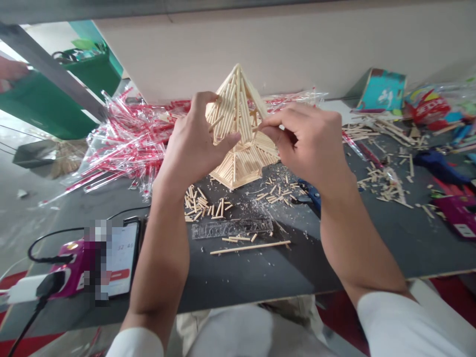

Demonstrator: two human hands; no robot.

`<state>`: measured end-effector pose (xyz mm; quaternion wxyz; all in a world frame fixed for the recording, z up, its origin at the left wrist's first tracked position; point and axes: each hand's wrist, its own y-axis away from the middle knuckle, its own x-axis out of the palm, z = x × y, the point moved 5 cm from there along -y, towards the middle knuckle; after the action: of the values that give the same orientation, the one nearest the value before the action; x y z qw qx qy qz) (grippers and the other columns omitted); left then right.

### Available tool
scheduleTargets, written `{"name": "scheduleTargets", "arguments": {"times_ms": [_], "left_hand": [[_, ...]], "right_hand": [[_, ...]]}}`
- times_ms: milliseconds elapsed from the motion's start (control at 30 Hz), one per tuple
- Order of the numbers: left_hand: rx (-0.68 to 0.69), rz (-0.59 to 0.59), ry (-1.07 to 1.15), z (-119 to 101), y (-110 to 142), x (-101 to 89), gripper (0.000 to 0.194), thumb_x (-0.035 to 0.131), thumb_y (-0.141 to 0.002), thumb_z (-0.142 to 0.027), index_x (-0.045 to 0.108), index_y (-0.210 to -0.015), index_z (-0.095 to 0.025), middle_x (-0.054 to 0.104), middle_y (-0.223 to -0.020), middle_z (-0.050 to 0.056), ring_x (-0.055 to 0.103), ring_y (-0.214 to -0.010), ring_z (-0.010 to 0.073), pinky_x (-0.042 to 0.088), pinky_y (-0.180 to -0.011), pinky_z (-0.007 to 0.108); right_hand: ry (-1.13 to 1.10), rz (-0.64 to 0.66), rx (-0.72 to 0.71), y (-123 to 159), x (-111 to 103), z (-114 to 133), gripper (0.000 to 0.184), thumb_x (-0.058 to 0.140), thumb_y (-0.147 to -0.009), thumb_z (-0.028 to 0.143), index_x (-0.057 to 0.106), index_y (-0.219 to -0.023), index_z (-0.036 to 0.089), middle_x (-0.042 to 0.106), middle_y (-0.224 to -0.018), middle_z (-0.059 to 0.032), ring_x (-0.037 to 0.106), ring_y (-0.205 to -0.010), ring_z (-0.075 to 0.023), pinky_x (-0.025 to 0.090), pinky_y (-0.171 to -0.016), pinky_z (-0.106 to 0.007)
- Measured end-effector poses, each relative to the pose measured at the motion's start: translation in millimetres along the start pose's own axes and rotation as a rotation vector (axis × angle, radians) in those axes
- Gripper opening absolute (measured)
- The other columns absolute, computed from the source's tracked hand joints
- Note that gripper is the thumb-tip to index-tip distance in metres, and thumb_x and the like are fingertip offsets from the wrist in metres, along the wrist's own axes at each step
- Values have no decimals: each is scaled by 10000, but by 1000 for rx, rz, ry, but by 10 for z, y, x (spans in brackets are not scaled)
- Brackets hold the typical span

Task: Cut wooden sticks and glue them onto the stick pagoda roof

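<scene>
A pointed tower model (238,109) made of pale wooden sticks stands upright on the dark table, with sloping stick panels around its base. My left hand (191,141) grips the model's left side, its index finger bent near the upper edge and its thumb across the front. A short stick (216,123) slants out by those fingers. On the other side, my right hand (310,141) pinches a small piece of wooden stick (255,129) against the right part of the tower. The fingertips partly cover that piece, so its full length is hidden.
Cut stick pieces (197,202), a clear ruler (232,227) and one long stick (250,247) lie in front. Red-and-clear plastic wrappers (126,139) heap at left. A phone (122,258) with cables, blue-handled pliers (311,196) and a wall behind bound the area. Another person's hand (13,72) shows far left.
</scene>
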<state>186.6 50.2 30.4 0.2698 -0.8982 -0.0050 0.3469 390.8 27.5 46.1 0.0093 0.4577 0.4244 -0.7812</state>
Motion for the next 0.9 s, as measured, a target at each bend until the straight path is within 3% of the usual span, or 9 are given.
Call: {"name": "scheduleTargets", "arguments": {"times_ms": [100, 267, 500, 633, 767, 900], "left_hand": [[-3, -40, -66, -23, 11, 8, 612, 821, -781, -272, 493, -1298, -278, 496, -694, -15, 594, -722, 220, 425, -669, 336], [-76, 46, -125, -76, 26, 41, 679, 787, -814, -367, 435, -1384, -261, 621, -806, 43, 560, -722, 233, 414, -665, 375], [-35, 47, -93, -97, 19, 27, 649, 774, -824, -341, 450, -1382, -273, 597, -764, 24, 526, -694, 208, 386, -649, 364], [-76, 60, -164, -103, 22, 22, 731, 803, -802, -336, 439, -1426, -228, 583, -759, 32, 554, -710, 228, 397, -642, 368], [-20, 42, -63, -59, 12, 17, 640, 797, -843, -311, 457, -1382, -253, 509, -669, -18, 567, -683, 206, 450, -684, 352], [21, -4, -4, 61, -7, -20, 596, 822, -835, -367, 491, -1323, -279, 505, -713, -14, 613, -710, 208, 487, -700, 345]], "right_hand": [[-13, -15, 15, 6, 13, -12, 347, 393, -1081, 396, 685, -1028, 217, 740, -957, -71, 678, -860, -193, 507, -807, -351], [23, 3, 98, 9, 30, -34, 363, 307, -1093, 454, 598, -1046, 242, 705, -848, -38, 647, -746, -183, 485, -735, -340], [98, 11, 93, -3, 18, 2, 466, 252, -1097, 479, 610, -937, 227, 622, -706, -38, 613, -656, -183, 455, -681, -343], [79, 8, 55, -9, 42, 17, 436, 259, -1102, 433, 605, -946, 217, 647, -737, -28, 602, -643, -164, 439, -662, -331], [44, 44, 55, -4, 80, -2, 427, 265, -1099, 400, 630, -1003, 200, 684, -814, -44, 612, -673, -160, 440, -664, -324], [-1, 73, 59, 4, 89, 4, 390, 341, -1089, 411, 678, -1084, 215, 720, -948, -78, 651, -786, -186, 494, -753, -344]]}}
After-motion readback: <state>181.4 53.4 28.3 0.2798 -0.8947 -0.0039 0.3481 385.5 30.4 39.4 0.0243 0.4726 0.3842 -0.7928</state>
